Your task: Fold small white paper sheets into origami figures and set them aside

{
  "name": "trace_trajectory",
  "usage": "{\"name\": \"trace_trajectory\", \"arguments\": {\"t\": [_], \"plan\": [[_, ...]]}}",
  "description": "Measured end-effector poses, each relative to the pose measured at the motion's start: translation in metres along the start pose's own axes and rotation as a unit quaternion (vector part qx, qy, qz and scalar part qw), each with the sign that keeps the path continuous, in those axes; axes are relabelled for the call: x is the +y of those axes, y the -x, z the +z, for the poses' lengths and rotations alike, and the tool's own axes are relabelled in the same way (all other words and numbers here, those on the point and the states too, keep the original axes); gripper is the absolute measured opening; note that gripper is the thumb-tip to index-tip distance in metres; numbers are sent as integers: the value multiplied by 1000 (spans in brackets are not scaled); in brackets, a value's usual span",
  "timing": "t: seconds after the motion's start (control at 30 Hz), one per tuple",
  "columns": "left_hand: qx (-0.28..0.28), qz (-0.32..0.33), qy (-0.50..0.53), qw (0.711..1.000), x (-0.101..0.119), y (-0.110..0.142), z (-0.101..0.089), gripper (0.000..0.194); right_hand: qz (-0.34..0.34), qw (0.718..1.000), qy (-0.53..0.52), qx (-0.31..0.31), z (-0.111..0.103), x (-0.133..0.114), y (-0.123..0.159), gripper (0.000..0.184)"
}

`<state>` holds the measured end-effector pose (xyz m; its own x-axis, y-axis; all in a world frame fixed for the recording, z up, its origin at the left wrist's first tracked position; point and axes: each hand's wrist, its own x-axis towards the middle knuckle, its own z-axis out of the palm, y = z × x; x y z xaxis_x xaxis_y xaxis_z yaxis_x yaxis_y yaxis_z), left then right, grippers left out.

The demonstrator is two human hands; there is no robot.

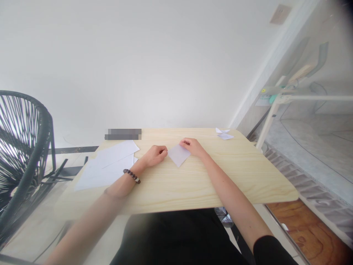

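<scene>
A small white square of paper (178, 156) lies turned like a diamond on the wooden table, between my hands. My right hand (192, 146) pinches its upper right edge, thumb and fingers together. At the left corner of the square, my left hand (156, 156) is closed with curled fingers, and its fingertips meet the paper there. A dark beaded bracelet (131, 176) circles my left wrist. Left of that hand, larger white sheets (110, 165) overlap one another. Toward the back right sits a small folded paper piece (224, 135) with pointed flaps.
The pale wooden table (176, 195) stands against a white wall. A dark blurred-out block (122, 134) is at its back left edge. On the left is a woven dark chair (41, 121); on the right, a white metal frame (268, 123) rises beside the table.
</scene>
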<state>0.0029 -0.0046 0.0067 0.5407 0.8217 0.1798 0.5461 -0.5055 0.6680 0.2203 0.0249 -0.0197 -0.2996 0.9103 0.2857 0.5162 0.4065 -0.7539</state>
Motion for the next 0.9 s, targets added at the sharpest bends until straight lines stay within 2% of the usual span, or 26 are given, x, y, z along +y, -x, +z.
{"name": "trace_trajectory", "arguments": {"t": [0.17, 0.47, 0.7, 0.8, 0.9], "plan": [[10, -22, 26, 999, -2, 0, 1, 24, 2, 1000, 4, -2, 2, 2, -1, 25], [19, -16, 131, 991, -2, 0, 3, 37, 3, 1000, 6, 12, 5, 0, 0, 26], [26, -16, 55, 998, 0, 0, 2, 33, -17, 1000, -2, 10, 14, -14, 2, 26], [30, -8, 44, 999, -2, -1, 3, 32, -36, 999, -11, -15, 16, -18, 4, 24], [36, 2, 30, 999, -1, -1, 2, 30, -27, 999, -23, -38, 14, -16, 3, 21]]}}
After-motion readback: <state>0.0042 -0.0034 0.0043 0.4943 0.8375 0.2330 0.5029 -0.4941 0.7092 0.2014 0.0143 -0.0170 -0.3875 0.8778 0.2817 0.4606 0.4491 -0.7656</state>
